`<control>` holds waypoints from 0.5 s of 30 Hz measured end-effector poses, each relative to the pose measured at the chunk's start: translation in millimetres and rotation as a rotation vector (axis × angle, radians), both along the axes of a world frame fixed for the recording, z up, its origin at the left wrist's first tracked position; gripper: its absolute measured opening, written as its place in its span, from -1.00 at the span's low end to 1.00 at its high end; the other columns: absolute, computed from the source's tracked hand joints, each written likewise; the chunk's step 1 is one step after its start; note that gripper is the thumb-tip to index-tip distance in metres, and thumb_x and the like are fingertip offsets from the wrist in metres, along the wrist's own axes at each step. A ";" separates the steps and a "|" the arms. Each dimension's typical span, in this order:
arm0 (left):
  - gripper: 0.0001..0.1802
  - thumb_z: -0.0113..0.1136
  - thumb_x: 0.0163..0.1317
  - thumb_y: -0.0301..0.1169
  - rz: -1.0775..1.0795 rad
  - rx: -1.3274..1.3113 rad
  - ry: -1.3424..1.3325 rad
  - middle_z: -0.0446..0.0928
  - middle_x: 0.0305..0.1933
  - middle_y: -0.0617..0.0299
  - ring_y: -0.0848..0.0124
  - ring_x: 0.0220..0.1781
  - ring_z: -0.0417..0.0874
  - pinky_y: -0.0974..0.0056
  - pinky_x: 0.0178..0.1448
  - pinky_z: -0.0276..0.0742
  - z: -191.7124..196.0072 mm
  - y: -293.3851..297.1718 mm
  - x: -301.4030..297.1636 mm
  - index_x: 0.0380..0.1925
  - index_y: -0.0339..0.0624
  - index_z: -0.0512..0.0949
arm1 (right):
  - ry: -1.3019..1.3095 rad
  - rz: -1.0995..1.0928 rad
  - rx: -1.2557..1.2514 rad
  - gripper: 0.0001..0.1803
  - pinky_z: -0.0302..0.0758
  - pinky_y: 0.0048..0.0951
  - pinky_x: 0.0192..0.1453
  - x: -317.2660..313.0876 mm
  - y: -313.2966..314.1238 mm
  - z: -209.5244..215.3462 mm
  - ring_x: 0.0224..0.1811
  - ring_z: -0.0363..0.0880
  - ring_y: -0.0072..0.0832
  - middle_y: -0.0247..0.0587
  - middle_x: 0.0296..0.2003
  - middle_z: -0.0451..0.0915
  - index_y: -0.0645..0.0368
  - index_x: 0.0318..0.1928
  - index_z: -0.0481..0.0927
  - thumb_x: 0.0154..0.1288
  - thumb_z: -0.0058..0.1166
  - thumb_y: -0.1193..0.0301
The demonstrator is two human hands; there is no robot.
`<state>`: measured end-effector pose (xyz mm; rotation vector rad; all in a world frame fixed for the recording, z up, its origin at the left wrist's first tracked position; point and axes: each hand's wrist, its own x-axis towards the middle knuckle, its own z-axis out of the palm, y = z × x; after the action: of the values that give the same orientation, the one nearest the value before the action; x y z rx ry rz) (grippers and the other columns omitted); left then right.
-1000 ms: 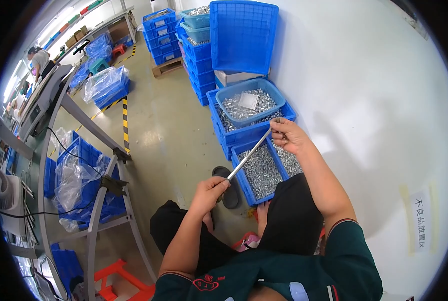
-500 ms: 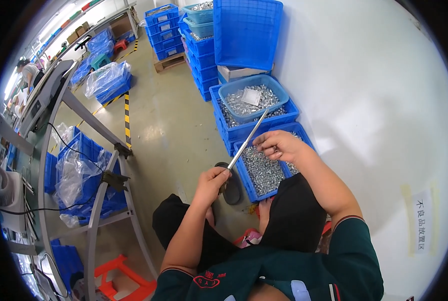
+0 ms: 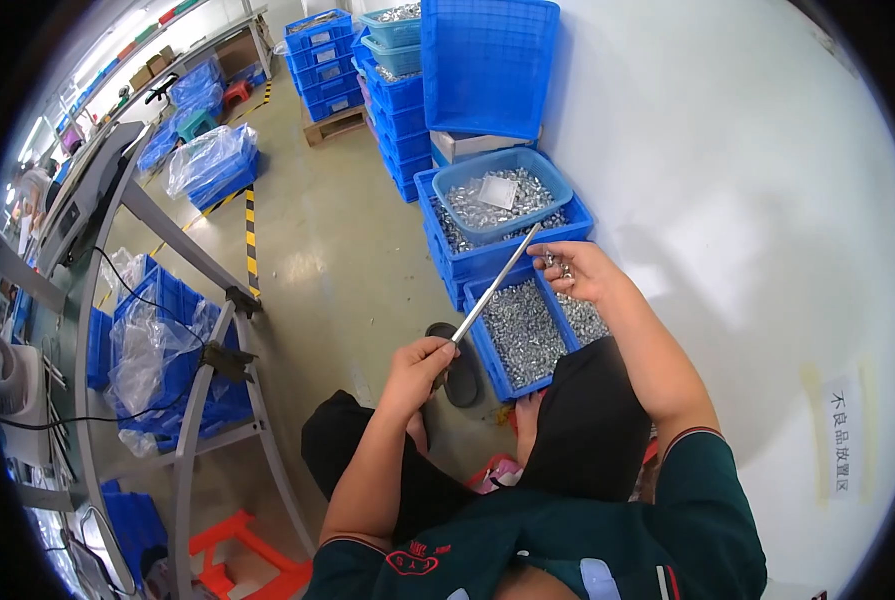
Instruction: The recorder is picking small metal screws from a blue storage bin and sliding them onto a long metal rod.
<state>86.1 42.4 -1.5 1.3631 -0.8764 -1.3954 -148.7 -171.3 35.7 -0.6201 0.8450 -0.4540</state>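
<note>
White wall (image 3: 747,150), left hand (image 3: 414,372) gripping rod (image 3: 497,284)

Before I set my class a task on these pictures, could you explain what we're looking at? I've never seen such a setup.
There is no machine here, just a person's two bare hands. Every picture comes from a fisheye camera worn on the head, looking down, so straight edges bend. The left hand grips a slim metal rod slanting up. The right hand, near the rod's far end, holds what look like small shiny pieces. Beyond the knees, a blue bin and a light-blue basin hold many small metal parts.
</note>
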 end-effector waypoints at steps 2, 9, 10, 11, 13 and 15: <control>-0.76 0.08 0.20 -0.28 -0.010 -0.011 -0.011 0.38 -0.63 0.39 0.65 -0.67 0.29 0.50 -0.63 0.13 2.3 -0.5 -0.7 -0.37 -0.25 0.56 | -0.015 -0.013 -0.042 -0.76 0.16 -0.72 -0.70 -0.3 2.3 1.9 -0.59 0.26 -0.67 -0.21 -0.40 0.42 0.32 -0.14 0.44 0.30 -0.06 0.38; -0.76 0.09 0.19 -0.29 -0.051 0.022 -0.077 0.39 -0.59 0.40 0.64 -0.58 0.33 0.49 -0.55 0.18 7.5 1.6 -3.3 -0.35 -0.26 0.57 | -0.211 -0.108 -0.035 -0.82 0.08 -0.75 -0.75 -8.1 -1.6 -1.4 -0.68 0.19 -0.71 -0.28 -0.51 0.41 0.22 -0.30 0.45 0.22 0.08 0.37; -0.76 0.09 0.19 -0.29 -0.049 0.022 -0.077 0.39 -0.59 0.40 0.64 -0.58 0.33 0.49 -0.55 0.18 7.7 2.0 -3.9 -0.35 -0.26 0.57 | -0.275 -0.108 -0.003 -0.83 0.05 -0.76 -0.76 -8.2 -0.9 0.0 -0.69 0.17 -0.72 -0.31 -0.54 0.39 0.19 -0.34 0.45 0.20 0.11 0.37; -0.77 0.09 0.19 -0.30 -0.056 0.021 -0.067 0.39 -0.59 0.40 0.64 -0.57 0.33 0.49 -0.53 0.19 7.7 2.4 -4.5 -0.35 -0.26 0.57 | -0.276 -0.106 -0.003 -0.83 0.05 -0.76 -0.76 -7.7 -0.7 0.8 -0.69 0.17 -0.72 -0.31 -0.54 0.39 0.19 -0.34 0.45 0.20 0.11 0.37; -0.77 0.10 0.19 -0.30 -0.063 0.020 -0.056 0.39 -0.58 0.40 0.64 -0.55 0.34 0.49 -0.52 0.19 5.6 2.8 -4.6 -0.34 -0.26 0.57 | -0.309 -0.091 0.015 -0.84 0.03 -0.77 -0.76 -6.8 -0.1 2.5 -0.69 0.16 -0.74 -0.35 -0.57 0.35 0.14 -0.37 0.43 0.17 0.14 0.39; -0.78 0.10 0.20 -0.31 -0.072 -0.001 -0.015 0.38 -0.58 0.41 0.65 -0.55 0.33 0.49 -0.51 0.20 -0.1 2.2 -4.0 -0.34 -0.26 0.57 | -0.292 -0.055 -0.023 -0.84 0.03 -0.77 -0.75 -5.6 0.2 4.8 -0.69 0.15 -0.74 -0.38 -0.58 0.34 0.13 -0.39 0.42 0.16 0.15 0.40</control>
<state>82.1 44.6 -1.6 1.3546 -0.9437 -1.4409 -154.3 -171.1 40.6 -0.5362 0.5808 -0.5893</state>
